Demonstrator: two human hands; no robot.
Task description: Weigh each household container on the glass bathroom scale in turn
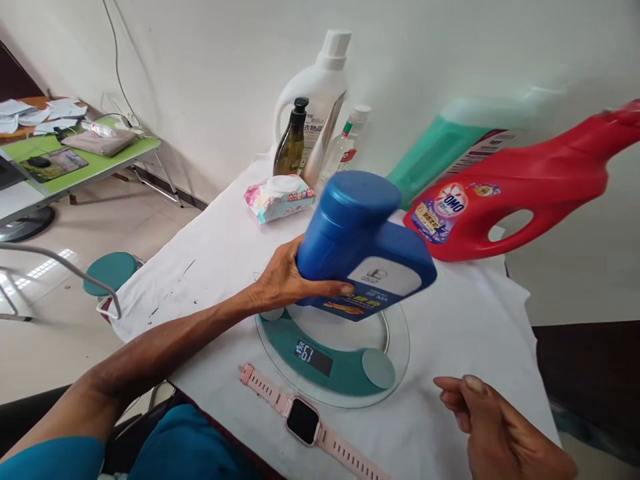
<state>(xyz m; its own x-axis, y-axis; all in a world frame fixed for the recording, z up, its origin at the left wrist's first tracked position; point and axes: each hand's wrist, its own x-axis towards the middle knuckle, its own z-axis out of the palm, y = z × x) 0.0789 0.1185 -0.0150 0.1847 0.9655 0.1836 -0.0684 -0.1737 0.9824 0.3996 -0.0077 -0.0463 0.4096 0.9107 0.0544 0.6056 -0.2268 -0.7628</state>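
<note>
My left hand [285, 280] is closed around a blue bottle [345, 227] with a wide cap and a white-and-yellow label. It holds the bottle tilted over a round glass scale [340, 383] whose dark display is lit with digits. The bottle hides the far part of the scale, and I cannot tell whether its base touches the glass. To the right of the scale my right hand [493, 423] hovers over the white cloth, fingers loosely bent, with nothing visible in it. A pink-strapped smartwatch [303, 420] lies along the scale's near edge.
Behind the blue bottle stand a red OMO detergent bottle [520, 190], a green bottle [440, 150], a white jug [313, 87], a dark pump bottle [290, 147], a clear bottle [345, 147] and a wipes pack [280, 197]. A green stool [110, 273] stands left of the cloth-covered table [200, 267].
</note>
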